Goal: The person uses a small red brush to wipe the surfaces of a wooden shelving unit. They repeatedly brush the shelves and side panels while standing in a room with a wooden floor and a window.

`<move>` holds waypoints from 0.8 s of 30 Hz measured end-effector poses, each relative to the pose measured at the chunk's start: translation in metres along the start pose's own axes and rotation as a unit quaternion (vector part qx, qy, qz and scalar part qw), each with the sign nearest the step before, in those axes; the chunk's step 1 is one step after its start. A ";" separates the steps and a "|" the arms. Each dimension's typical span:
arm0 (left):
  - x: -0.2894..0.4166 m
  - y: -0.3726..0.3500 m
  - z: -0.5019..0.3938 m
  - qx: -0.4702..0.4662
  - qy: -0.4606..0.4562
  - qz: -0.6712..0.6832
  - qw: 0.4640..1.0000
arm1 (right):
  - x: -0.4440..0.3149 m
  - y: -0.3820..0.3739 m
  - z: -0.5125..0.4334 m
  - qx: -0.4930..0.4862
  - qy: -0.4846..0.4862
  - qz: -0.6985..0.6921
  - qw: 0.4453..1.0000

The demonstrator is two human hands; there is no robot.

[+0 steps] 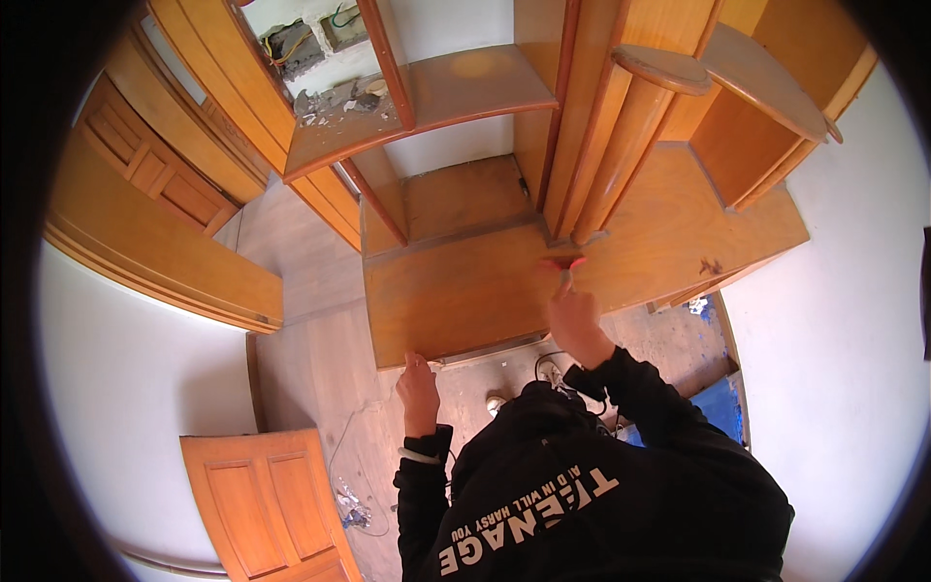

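My right hand point(578, 320) grips the pale handle of a hand tool with a wide red head point(566, 262), blurred, either a brush or a scraper. That head is on or just above the wooden desktop point(465, 291), in front of the base of a rounded wooden column point(625, 160). At the desktop's front left edge, my left hand point(418, 393) has its fingertips on the wood; how firmly it holds the edge cannot be told. Grey dust lines the rear part of the top, and a dark mark point(710, 267) shows at its right.
Above the desktop stands a wooden shelf unit point(480, 84) with rubble point(356, 98) on its left shelf. A wall opening point(298, 47) shows loose wires. Lower left, a wooden door panel point(273, 502) stands near a thin cable point(334, 451) on the floor. Blue material point(716, 411) lies at right.
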State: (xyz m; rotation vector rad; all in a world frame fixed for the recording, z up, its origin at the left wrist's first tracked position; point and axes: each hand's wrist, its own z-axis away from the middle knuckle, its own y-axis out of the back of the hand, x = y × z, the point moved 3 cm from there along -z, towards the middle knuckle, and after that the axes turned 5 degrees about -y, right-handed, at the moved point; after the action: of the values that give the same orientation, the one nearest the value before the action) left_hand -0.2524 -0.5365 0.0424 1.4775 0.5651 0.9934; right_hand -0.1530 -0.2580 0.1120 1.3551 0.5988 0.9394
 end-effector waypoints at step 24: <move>0.004 0.013 -0.013 -0.037 -0.053 -0.009 0.998 | 0.136 -0.032 0.029 0.104 -0.193 -0.052 0.974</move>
State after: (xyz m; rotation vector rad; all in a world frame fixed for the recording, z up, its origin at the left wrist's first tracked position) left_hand -0.2636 -0.5288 0.0552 1.4471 0.4599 0.9069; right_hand -0.0515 -0.1583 0.1059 1.6265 0.4700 0.5165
